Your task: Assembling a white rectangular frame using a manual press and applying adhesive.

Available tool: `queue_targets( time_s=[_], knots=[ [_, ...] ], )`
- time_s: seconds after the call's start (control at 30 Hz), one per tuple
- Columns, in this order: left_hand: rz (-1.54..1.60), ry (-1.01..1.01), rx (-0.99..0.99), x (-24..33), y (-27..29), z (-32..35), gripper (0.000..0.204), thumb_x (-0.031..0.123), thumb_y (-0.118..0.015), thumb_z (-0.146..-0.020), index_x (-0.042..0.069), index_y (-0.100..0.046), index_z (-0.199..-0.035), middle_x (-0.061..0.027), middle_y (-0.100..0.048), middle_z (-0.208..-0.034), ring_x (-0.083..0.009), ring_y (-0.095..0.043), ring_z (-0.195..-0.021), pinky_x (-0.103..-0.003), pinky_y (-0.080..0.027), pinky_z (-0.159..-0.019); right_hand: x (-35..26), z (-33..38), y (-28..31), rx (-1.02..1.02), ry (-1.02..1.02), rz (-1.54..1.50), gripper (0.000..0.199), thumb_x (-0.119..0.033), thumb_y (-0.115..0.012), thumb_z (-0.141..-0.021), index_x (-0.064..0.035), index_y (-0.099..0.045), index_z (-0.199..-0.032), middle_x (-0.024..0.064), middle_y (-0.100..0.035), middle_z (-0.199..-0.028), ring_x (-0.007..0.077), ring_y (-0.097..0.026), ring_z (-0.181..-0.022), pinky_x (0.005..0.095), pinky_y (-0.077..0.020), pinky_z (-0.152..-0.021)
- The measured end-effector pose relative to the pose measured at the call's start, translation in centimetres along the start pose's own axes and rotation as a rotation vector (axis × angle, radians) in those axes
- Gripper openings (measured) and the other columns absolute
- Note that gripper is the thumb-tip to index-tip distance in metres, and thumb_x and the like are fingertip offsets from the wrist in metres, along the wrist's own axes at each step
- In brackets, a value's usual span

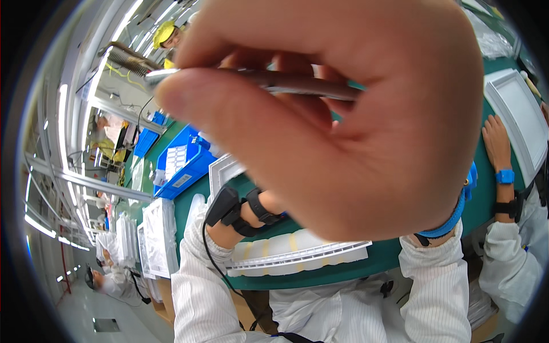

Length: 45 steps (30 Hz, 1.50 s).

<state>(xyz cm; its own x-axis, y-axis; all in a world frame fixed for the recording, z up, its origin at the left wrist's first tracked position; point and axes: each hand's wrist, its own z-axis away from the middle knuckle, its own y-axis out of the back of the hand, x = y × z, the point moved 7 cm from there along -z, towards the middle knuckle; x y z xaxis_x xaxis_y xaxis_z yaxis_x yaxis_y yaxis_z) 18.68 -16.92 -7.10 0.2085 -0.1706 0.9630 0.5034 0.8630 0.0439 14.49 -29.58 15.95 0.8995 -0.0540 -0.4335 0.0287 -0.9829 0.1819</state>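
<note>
My right hand [366, 131] is raised close to the camera and fills most of the view. Its thumb and fingers are closed on a thin, dark metallic rod-like tool [297, 84] that lies across them, its pale tip pointing left. A blue band sits on that wrist. My left hand is hidden behind the right one. Only its wrist [271, 203] shows, wearing a black strapped device with a cable. Below it a stack of white plastic frames [297, 254] lies at the near edge of the green table [372, 260].
A blue bin [186, 163] with white parts stands at the table's far left, beside another white frame [220, 174]. More white frames are stacked at lower left [157, 237]. A co-worker's hand [496, 140] rests by a white frame [520, 114] at right. A person in a yellow hard hat [163, 31] stands behind.
</note>
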Motion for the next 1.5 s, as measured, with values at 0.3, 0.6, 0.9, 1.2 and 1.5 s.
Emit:
queue_targets(
  time_s=[0.3, 0.6, 0.9, 1.2, 1.5],
  knots=[
    [-0.269, -0.350, 0.137, -1.1, 0.9, 1.4, 0.063, 0.021, -0.058, -0.089, 0.003, -0.033, -0.143, -0.0140, -0.059, -0.091, -0.0216, -0.060, -0.082, -0.036, -0.051, -0.071, 2.6, 3.8, 1.7, 0.208, -0.296, -0.495, 0.044, -0.026, -0.047, -0.102, 0.0024, -0.041, -0.135, 0.0062, -0.058, -0.103, 0.0045, -0.039, -0.066, 0.0188, -0.0278, -0.050],
    [-1.176, -0.230, -0.013, -1.1, 4.9, 15.9, 0.045, 0.024, -0.069, -0.079, 0.004, -0.056, -0.117, -0.0187, -0.057, -0.098, -0.0361, -0.058, -0.096, -0.045, -0.049, -0.079, -0.1, 5.0, -3.9, 0.322, -0.240, -0.437, 0.030, -0.025, -0.038, -0.105, -0.0021, -0.045, -0.123, 0.0066, -0.052, -0.086, 0.0104, -0.042, -0.065, 0.0226, -0.0339, -0.059],
    [-1.438, -0.307, -0.003, -4.5, 7.2, 15.0, 0.029, 0.007, -0.069, -0.069, 0.001, -0.060, -0.096, -0.0153, -0.063, -0.084, -0.0341, -0.065, -0.079, -0.043, -0.051, -0.066, 0.2, 7.4, -11.3, -0.045, -0.510, -0.211, 0.020, -0.018, -0.038, -0.105, -0.0053, -0.042, -0.120, 0.0127, -0.064, -0.098, 0.0158, -0.063, -0.085, 0.0255, -0.0479, -0.072],
    [-1.031, -0.596, 0.351, 1.9, 11.9, 23.7, 0.025, 0.003, -0.058, -0.081, -0.002, -0.049, -0.104, -0.0195, -0.052, -0.096, -0.0379, -0.059, -0.084, -0.046, -0.048, -0.069, 3.7, 12.4, -11.0, -0.004, -0.783, -0.318, 0.020, -0.011, -0.044, -0.101, 0.0029, -0.040, -0.114, 0.0248, -0.058, -0.116, 0.0336, -0.059, -0.110, 0.0409, -0.0514, -0.093],
    [-0.212, -0.532, 0.079, 4.1, 11.0, 24.3, 0.034, 0.013, -0.050, -0.096, -0.003, -0.045, -0.125, -0.0152, -0.054, -0.102, -0.0237, -0.060, -0.089, -0.035, -0.054, -0.072, 9.3, 20.3, -12.8, -0.370, -1.433, -0.264, 0.026, -0.013, -0.054, -0.098, -0.0066, -0.047, -0.122, 0.0156, -0.062, -0.110, 0.0249, -0.066, -0.094, 0.0369, -0.0549, -0.080]
  ],
)
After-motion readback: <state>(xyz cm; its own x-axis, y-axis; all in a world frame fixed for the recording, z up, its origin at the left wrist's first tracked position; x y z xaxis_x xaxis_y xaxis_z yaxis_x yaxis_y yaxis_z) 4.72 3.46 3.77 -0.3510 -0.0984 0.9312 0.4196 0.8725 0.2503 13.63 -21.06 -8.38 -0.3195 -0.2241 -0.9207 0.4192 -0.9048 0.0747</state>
